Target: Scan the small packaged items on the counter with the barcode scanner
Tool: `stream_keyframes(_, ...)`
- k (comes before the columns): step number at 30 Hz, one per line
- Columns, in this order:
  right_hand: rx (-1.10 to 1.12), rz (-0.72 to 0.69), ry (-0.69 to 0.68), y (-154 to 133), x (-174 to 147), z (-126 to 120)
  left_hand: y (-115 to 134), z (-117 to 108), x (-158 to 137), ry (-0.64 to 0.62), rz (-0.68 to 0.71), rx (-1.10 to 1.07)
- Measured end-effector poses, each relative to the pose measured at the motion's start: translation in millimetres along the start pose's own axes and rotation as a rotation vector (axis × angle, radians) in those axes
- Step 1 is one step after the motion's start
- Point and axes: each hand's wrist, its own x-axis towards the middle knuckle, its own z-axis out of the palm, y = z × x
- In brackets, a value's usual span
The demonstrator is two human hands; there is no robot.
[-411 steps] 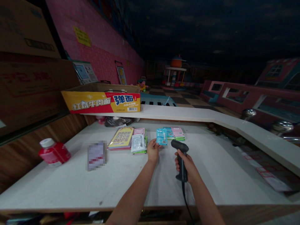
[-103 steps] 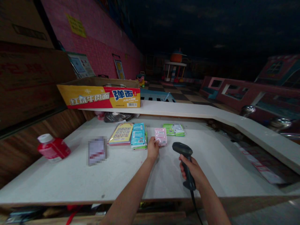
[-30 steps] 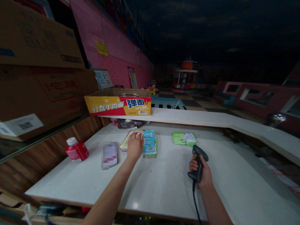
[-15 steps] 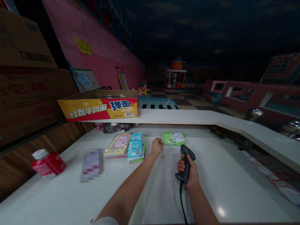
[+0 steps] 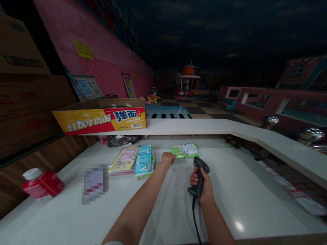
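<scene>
My left hand (image 5: 168, 157) is closed at the near left corner of the green packets (image 5: 180, 152), its fingertips pinching that edge. The packets lie flat in a small stack, with a whitish panel on the right part of the top one. My right hand (image 5: 205, 187) is wrapped round the grip of a black barcode scanner (image 5: 198, 182). The scanner's head stands just in front of the packets' right end, and its cable runs down toward me. Left of my left hand lie blue packets (image 5: 143, 160) on top of green ones, beside pink-and-yellow packets (image 5: 125, 160).
A red bottle (image 5: 43, 185) with a white cap stands at the left, near a blurred-out flat item (image 5: 95, 183). Along the back runs a raised white ledge (image 5: 189, 126) carrying an open yellow-and-red carton (image 5: 102, 120). Metal knobs (image 5: 270, 121) rise at the right.
The green packets have turned slightly, their right end now higher, and my left fingers overlap their corner more. The whole view has shifted a little. My right hand keeps the scanner.
</scene>
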Motion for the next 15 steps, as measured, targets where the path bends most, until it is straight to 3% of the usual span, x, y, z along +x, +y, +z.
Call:
stream_keyframes(3, 0.020, -0.001, 0.015, 0.4, -0.7, 0.5, -10.5, -16.2, -23.0, -0.066, -0.014, -0.033)
stream_keyframes(9, -0.049, 0.004, -0.001, 3.1, -4.2, 1.2, -36.4, -43.9, -60.2, -0.058, 0.367, -0.059)
stream_keyframes(15, -0.190, -0.006, 0.055, 6.3, -12.6, 8.0, -38.5, -46.8, -64.4, -0.023, 0.463, 0.032)
